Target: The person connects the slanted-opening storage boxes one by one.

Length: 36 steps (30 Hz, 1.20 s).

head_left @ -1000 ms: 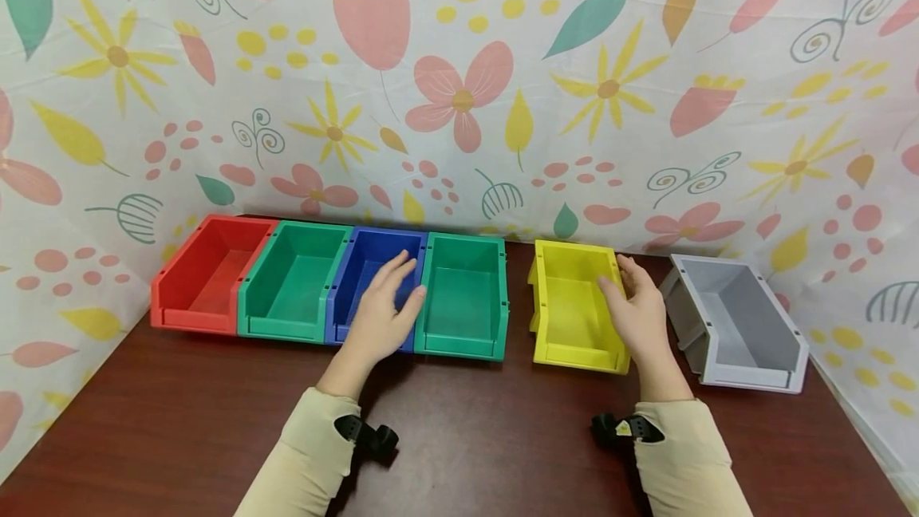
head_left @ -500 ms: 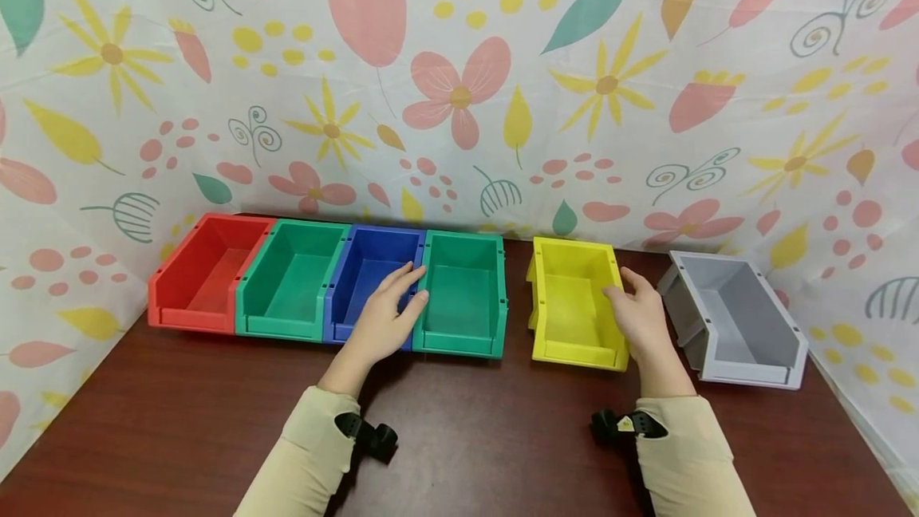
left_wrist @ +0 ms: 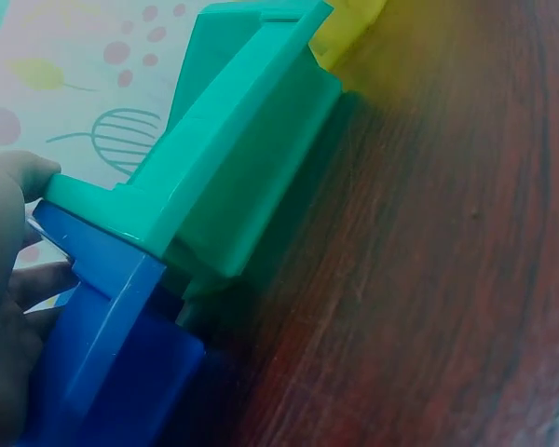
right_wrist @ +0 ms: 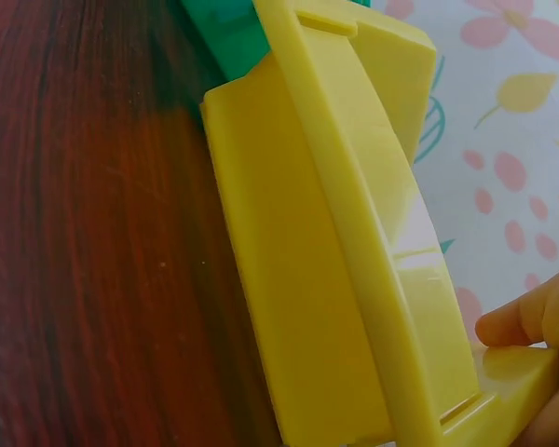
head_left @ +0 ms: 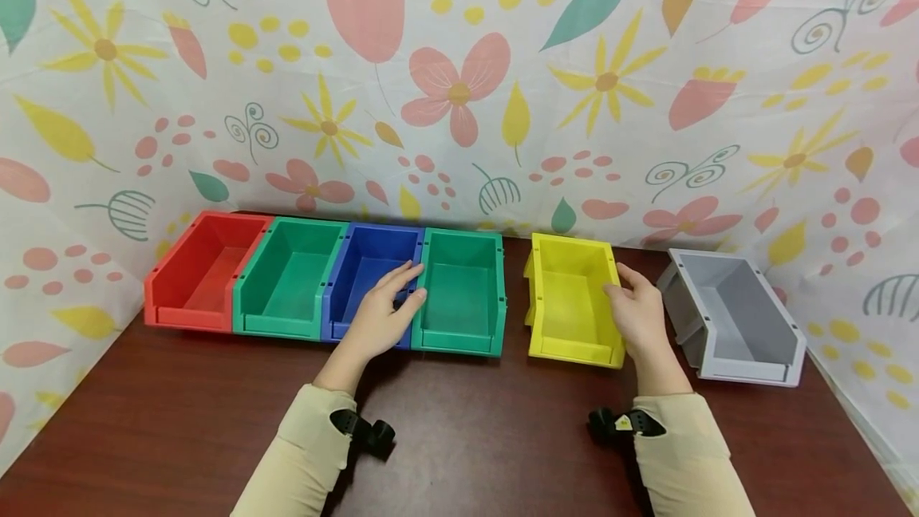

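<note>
My left hand (head_left: 380,317) holds the adjoining walls of a blue storage bin (head_left: 366,282) and a green storage bin (head_left: 459,294). In the left wrist view its thumb (left_wrist: 37,172) lies at the green bin's edge, and its other fingers (left_wrist: 47,279) reach over on the blue side. Farther right, my right hand (head_left: 639,309) pinches the right wall of a yellow storage bin (head_left: 574,301), thumb inside. The right wrist view shows a fingertip (right_wrist: 508,321) on that bin's rim. A gap separates the yellow bin from the green one. Every bin seen from above is empty.
Left of the blue bin, another green bin (head_left: 287,286) and a red bin (head_left: 204,282) adjoin it in one row. A grey bin (head_left: 747,317) stands apart at the right, turned at an angle. Behind the dark wooden table (head_left: 488,437) hangs a flower-patterned cloth (head_left: 459,102).
The fingers of my left hand have lowered onto the bin walls. My right hand has closed its thumb and fingers on the yellow bin's wall, and that bin has shifted slightly left.
</note>
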Each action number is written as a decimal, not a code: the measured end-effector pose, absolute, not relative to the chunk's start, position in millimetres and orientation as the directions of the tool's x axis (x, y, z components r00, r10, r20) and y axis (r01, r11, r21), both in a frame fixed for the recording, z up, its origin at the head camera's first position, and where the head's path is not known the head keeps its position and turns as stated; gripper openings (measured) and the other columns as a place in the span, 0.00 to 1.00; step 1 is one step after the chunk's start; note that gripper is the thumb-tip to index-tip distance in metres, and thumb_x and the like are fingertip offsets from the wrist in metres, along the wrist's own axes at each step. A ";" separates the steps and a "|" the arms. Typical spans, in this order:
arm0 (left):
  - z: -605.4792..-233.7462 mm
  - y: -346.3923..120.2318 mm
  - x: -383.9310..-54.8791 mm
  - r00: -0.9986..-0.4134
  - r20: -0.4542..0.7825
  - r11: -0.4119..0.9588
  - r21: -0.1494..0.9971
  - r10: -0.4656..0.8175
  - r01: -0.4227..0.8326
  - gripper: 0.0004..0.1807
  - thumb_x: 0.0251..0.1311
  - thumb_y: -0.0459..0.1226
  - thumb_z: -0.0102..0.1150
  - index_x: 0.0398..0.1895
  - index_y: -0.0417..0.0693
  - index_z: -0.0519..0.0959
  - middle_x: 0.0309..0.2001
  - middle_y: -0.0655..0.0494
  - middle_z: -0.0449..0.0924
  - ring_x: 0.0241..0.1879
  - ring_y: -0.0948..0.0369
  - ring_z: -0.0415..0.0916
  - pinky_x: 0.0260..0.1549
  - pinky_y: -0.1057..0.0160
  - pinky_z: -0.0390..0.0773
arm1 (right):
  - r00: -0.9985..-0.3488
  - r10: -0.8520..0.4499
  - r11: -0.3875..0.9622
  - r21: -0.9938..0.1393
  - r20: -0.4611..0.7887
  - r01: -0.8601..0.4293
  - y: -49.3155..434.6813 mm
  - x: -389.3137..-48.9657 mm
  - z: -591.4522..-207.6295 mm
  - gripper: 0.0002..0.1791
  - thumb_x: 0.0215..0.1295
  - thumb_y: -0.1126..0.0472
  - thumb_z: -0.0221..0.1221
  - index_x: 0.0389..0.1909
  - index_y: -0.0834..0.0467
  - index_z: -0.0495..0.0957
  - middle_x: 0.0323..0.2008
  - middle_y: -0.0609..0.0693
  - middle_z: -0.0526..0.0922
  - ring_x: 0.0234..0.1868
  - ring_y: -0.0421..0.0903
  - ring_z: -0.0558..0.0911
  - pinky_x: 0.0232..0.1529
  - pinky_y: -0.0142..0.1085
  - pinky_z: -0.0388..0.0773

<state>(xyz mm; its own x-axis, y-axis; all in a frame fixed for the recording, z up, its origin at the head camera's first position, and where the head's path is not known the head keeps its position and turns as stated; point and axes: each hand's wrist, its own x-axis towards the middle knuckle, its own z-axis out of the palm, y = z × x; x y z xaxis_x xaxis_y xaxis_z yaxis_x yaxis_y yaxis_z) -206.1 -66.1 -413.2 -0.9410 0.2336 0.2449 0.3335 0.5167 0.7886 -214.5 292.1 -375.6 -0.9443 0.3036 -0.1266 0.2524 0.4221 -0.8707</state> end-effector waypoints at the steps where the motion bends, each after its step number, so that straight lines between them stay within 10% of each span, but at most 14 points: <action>1: -412.8 -66.3 -206.1 -0.942 0.241 0.514 0.792 0.233 0.330 0.26 0.69 0.50 0.46 0.68 0.55 0.66 0.71 0.49 0.59 0.69 0.48 0.59 0.60 0.43 0.67 | -0.946 0.302 0.421 -0.873 -0.122 0.247 291.6 -214.6 -376.0 0.31 0.72 0.58 0.43 0.74 0.57 0.50 0.66 0.68 0.64 0.62 0.61 0.71 0.58 0.53 0.71; 13: -412.5 -66.7 -206.8 -0.950 0.214 0.523 0.796 0.228 0.305 0.27 0.68 0.51 0.46 0.69 0.56 0.65 0.71 0.53 0.58 0.70 0.50 0.58 0.61 0.45 0.67 | -0.961 0.256 0.377 -0.904 -0.106 0.200 280.3 -209.2 -369.6 0.30 0.73 0.55 0.42 0.74 0.56 0.50 0.66 0.65 0.65 0.63 0.59 0.70 0.61 0.52 0.69; 22: -411.9 -66.7 -205.9 -0.948 0.222 0.512 0.801 0.228 0.311 0.26 0.68 0.50 0.47 0.68 0.56 0.66 0.71 0.51 0.59 0.69 0.50 0.60 0.59 0.47 0.70 | -0.965 0.242 0.351 -0.918 -0.102 0.185 272.2 -204.7 -361.8 0.30 0.73 0.53 0.43 0.74 0.53 0.51 0.65 0.62 0.67 0.59 0.56 0.74 0.38 0.22 0.74; 36: -411.8 -66.2 -205.4 -0.947 0.225 0.503 0.806 0.228 0.313 0.27 0.68 0.50 0.47 0.68 0.53 0.66 0.71 0.48 0.59 0.69 0.47 0.59 0.58 0.44 0.70 | -0.964 0.249 0.305 -0.937 -0.096 0.173 269.9 -204.7 -362.1 0.31 0.73 0.53 0.44 0.74 0.53 0.51 0.65 0.63 0.68 0.58 0.55 0.74 0.36 0.22 0.75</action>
